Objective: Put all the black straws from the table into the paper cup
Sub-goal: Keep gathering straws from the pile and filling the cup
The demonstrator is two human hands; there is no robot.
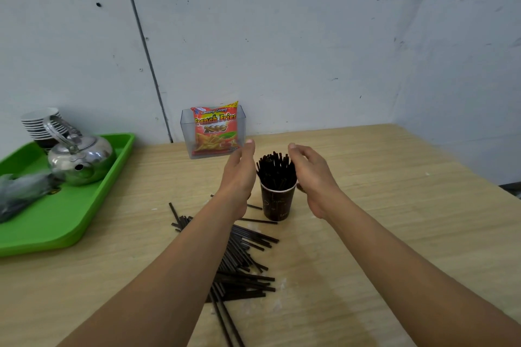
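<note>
A dark brown paper cup (275, 204) stands upright on the wooden table (394, 220), with a bundle of black straws (275, 170) sticking out of its top. My left hand (239, 175) is just left of the bundle, fingers straight and apart, holding nothing. My right hand (311, 175) is on the bundle's right side, fingers loosely curved, and it looks empty. A pile of loose black straws (242, 265) lies on the table in front of the cup, partly hidden under my left forearm.
A green tray (70, 217) at the left holds a metal kettle (81, 158), stacked cups (42, 124) and a grey cloth (22, 191). A clear plastic box with a snack bag (215, 132) stands against the wall behind the cup.
</note>
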